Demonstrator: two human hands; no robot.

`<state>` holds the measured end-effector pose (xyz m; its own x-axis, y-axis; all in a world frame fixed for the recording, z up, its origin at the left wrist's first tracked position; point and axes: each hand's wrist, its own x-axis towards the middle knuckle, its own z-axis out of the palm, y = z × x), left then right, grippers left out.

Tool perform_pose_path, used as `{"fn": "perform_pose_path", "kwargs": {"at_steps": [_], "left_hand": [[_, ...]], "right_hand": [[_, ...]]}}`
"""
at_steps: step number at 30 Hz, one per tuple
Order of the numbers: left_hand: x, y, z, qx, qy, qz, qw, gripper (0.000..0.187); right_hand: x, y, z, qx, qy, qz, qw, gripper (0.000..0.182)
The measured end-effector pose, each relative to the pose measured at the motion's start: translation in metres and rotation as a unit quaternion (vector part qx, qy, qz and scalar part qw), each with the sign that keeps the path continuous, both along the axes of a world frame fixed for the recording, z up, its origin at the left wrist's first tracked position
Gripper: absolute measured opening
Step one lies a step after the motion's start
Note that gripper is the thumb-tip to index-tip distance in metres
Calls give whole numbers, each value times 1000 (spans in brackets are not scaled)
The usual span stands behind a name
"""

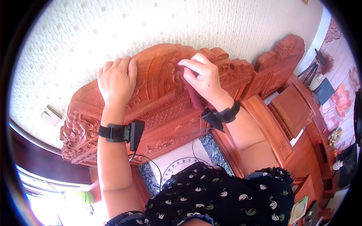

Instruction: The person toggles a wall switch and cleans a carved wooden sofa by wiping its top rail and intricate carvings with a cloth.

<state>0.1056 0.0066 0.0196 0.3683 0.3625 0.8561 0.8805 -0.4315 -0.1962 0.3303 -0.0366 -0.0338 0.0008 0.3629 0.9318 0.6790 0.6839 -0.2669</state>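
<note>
My left hand (118, 81) rests on the top edge of a carved reddish-brown wooden backrest (151, 81). Its fingers curl over that edge, so the fingertips are hidden, and the thumb lies alongside. Farther right along the same backrest, my right hand (203, 77) is closed with bent fingers on a dark red cloth (195, 97). The cloth hangs down below the palm against the carving. Part of it is hidden behind the fingers.
A patterned wall (158, 22) rises behind the backrest. Another carved backrest (279, 60) stands to the right, near a wooden side table (290, 109). Below lies a pale seat mat (181, 152) with a circular pattern. Thin cables (158, 167) run from black wrist devices (136, 136).
</note>
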Motion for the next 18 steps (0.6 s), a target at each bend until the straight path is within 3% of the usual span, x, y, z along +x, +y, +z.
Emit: {"fn": "perform_pose_path", "kwargs": {"at_steps": [4,9,13,18], "left_hand": [[1,-1,0,-7,4,8,1000,27],[2,-2,-1,-11,21,24,999,27],[1,-1,0,-28,29,25,999,28],[1,-1,0,-32,29,33,999,30]], "right_hand": [[-24,3,-15,37,130,6,991,19],[-62,8,-28,86,184,-20,979,25],[-76,-6,-52,13,150,12,989,20],[-77,-16,-75,-64,229,72,969,17]]}}
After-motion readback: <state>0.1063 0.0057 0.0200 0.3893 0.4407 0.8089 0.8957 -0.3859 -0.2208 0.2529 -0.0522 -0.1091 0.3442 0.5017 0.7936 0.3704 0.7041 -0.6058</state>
